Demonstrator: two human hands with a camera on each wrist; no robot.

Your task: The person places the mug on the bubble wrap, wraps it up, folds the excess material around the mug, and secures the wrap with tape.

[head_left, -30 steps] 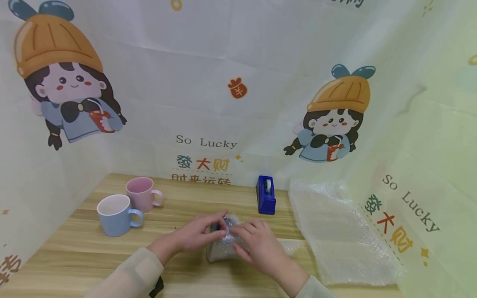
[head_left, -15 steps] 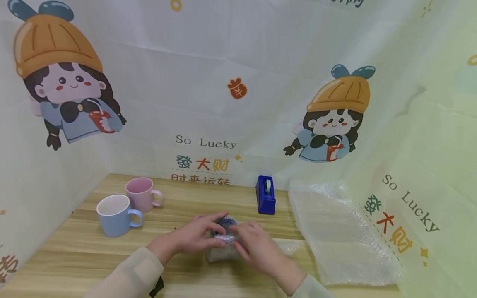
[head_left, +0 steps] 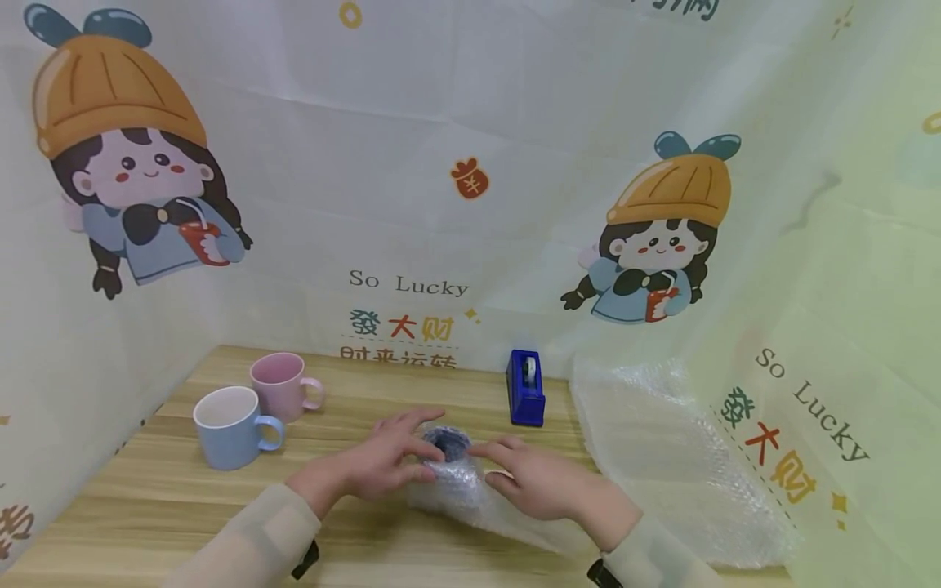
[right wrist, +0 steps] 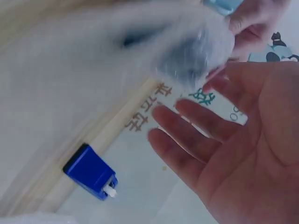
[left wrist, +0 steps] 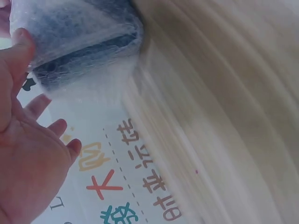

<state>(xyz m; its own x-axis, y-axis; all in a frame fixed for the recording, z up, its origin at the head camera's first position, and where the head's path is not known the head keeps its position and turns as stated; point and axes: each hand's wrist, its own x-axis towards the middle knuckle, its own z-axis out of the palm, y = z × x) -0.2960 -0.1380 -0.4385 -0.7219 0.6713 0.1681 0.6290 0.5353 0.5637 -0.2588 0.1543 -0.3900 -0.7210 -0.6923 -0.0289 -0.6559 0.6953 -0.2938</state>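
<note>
A dark, hollow, round-mouthed cup (head_left: 457,483) stands in bubble wrap at the table's front middle; no handle shows through. My left hand (head_left: 385,457) holds its left side near the rim, a finger at the mouth and the thumb in front. In the left wrist view, the left hand (left wrist: 32,149) has its other fingers spread away from the wrapped cup (left wrist: 88,42). My right hand (head_left: 547,482) hovers at the cup's right, index fingertip by the rim. Fairly straight fingers show on the right hand (right wrist: 224,135) in the right wrist view. A loose wrap flap (head_left: 529,527) trails right beneath it.
A blue mug (head_left: 228,433) and a pink mug (head_left: 279,388) stand at the left. Behind the cup is a blue tape dispenser (head_left: 525,392). Another bubble wrap sheet (head_left: 669,465) lies at the right. Printed cloth (head_left: 412,163) encloses the wooden table (head_left: 353,535).
The right hand has drawn away to the right from the cup. The wrap's flap has come loose and spread rightward, and the cup's mouth shows more openly. The left hand has stayed at the rim.
</note>
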